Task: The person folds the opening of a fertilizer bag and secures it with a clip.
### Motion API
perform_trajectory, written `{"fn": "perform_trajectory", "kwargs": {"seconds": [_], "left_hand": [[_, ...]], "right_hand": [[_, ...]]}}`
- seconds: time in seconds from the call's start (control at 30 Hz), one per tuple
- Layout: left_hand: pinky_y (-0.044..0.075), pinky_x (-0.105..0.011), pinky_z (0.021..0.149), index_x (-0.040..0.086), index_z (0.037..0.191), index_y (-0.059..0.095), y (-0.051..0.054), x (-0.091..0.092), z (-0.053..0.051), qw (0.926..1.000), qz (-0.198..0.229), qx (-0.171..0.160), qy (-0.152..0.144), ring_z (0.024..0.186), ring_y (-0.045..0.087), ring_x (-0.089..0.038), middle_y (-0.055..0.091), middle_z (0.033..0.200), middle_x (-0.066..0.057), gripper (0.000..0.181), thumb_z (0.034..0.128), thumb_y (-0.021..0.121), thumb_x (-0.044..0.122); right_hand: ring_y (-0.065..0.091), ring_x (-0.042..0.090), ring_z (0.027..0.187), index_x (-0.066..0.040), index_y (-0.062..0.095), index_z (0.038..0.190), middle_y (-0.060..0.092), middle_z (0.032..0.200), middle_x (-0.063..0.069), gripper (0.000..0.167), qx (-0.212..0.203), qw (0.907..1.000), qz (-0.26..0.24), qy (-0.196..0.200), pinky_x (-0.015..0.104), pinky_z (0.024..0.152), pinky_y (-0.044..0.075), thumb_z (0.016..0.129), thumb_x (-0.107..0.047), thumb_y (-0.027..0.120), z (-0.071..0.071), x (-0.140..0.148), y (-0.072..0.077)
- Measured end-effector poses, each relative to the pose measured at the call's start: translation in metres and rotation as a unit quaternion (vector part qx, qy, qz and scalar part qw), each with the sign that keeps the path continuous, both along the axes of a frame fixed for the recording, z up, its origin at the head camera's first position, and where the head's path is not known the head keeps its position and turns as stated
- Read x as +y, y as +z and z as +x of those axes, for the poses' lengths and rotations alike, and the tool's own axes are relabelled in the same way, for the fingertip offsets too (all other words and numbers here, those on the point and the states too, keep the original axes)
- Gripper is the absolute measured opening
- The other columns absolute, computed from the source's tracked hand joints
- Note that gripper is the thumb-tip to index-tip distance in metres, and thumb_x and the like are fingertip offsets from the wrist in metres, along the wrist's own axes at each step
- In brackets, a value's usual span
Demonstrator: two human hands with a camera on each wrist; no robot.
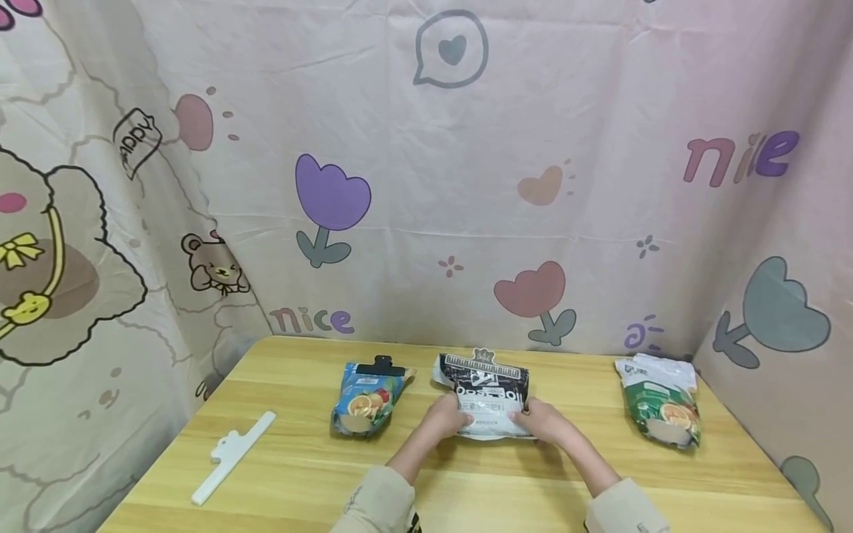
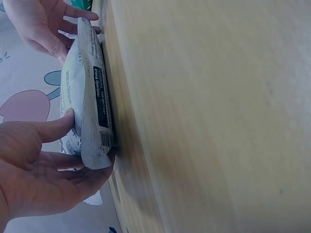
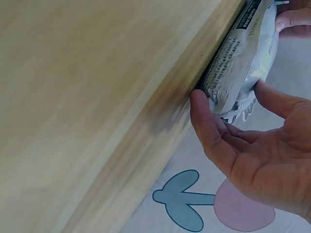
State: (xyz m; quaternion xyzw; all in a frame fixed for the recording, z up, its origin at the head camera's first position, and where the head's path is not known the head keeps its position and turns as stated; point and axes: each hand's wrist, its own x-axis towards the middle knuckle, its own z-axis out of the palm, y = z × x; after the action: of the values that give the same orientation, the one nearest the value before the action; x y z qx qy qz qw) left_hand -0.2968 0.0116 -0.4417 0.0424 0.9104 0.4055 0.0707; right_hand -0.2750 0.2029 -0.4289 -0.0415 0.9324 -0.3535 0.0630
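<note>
In the head view a black-and-white bag (image 1: 489,407) lies at the middle of the table, a clear clip (image 1: 484,363) across its far end. My left hand (image 1: 445,416) grips its left side, thumb on top; my right hand (image 1: 543,420) grips the right side the same way. The left wrist view shows the bag (image 2: 87,92) edge-on against the table, with the left hand's (image 2: 43,170) fingers curled under its end. From the right wrist view, the right hand (image 3: 262,141) holds the other end of the bag (image 3: 238,63) between thumb and fingers.
Left of the bag is a blue bag (image 1: 366,400) with a black clip (image 1: 381,366). A white clip (image 1: 233,455) lies at the table's left. A green-and-white bag (image 1: 660,403) lies at the right. Behind the wooden table (image 1: 493,488) hangs a patterned cloth (image 1: 426,148).
</note>
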Motion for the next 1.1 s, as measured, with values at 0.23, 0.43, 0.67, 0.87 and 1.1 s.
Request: {"fn": "perform_trajectory", "kwargs": {"seconds": [0.23, 0.43, 0.67, 0.87, 1.1], "left_hand": [[0.048, -0.041, 0.074, -0.012, 0.108, 0.052, 0.003, 0.004, -0.002, 1.0, -0.008, -0.002, -0.001, 0.075, 0.052, -0.026, 0.057, 0.093, -0.02, 0.042, 0.0782, 0.071, 0.011], [0.041, -0.047, 0.09, -0.016, 0.121, 0.045, 0.002, 0.009, 0.0, 0.9994, -0.027, 0.02, -0.001, 0.102, 0.052, -0.039, 0.051, 0.117, -0.03, 0.059, 0.0781, 0.072, 0.014], [0.04, -0.049, 0.091, -0.013, 0.122, 0.046, 0.004, 0.02, 0.009, 0.9906, -0.098, 0.09, 0.031, 0.11, 0.045, -0.043, 0.045, 0.12, -0.032, 0.068, 0.0718, 0.078, 0.02], [0.046, -0.039, 0.086, -0.007, 0.119, 0.05, 0.01, 0.043, 0.019, 0.9592, -0.166, 0.227, 0.027, 0.105, 0.047, -0.034, 0.048, 0.112, -0.024, 0.064, 0.0701, 0.079, 0.022], [0.047, -0.026, 0.079, 0.007, 0.115, 0.058, 0.018, 0.1, 0.032, 0.974, 0.004, 0.226, -0.01, 0.1, 0.049, -0.018, 0.051, 0.113, -0.006, 0.041, 0.0783, 0.071, 0.018]], "right_hand": [[0.05, 0.021, 0.057, 0.015, 0.049, 0.103, 0.055, 0.078, 0.013, 0.036, -0.003, 1.0, 0.004, -0.004, 0.034, 0.05, 0.048, 0.09, -0.018, 0.056, -0.001, 0.005, 0.002], [0.049, 0.021, 0.06, 0.014, 0.05, 0.103, 0.057, 0.084, 0.016, 0.039, 0.0, 0.9998, 0.006, -0.016, 0.034, 0.051, 0.047, 0.088, -0.021, 0.059, -0.002, 0.011, -0.001], [0.053, 0.022, 0.065, 0.009, 0.058, 0.1, 0.058, 0.084, 0.014, 0.034, 0.0, 0.9997, -0.009, -0.021, 0.034, 0.054, 0.049, 0.087, -0.022, 0.061, 0.002, 0.027, 0.0], [0.059, 0.029, 0.07, 0.017, 0.051, 0.109, 0.061, 0.088, 0.02, 0.036, 0.002, 0.9963, -0.081, -0.028, 0.039, 0.059, 0.053, 0.091, -0.015, 0.053, 0.004, 0.065, 0.015], [0.053, 0.047, 0.092, 0.018, 0.047, 0.114, 0.054, 0.102, 0.035, 0.04, 0.116, 0.9887, -0.004, -0.095, 0.049, 0.075, 0.047, 0.095, -0.017, 0.046, 0.007, 0.151, 0.041]]}}
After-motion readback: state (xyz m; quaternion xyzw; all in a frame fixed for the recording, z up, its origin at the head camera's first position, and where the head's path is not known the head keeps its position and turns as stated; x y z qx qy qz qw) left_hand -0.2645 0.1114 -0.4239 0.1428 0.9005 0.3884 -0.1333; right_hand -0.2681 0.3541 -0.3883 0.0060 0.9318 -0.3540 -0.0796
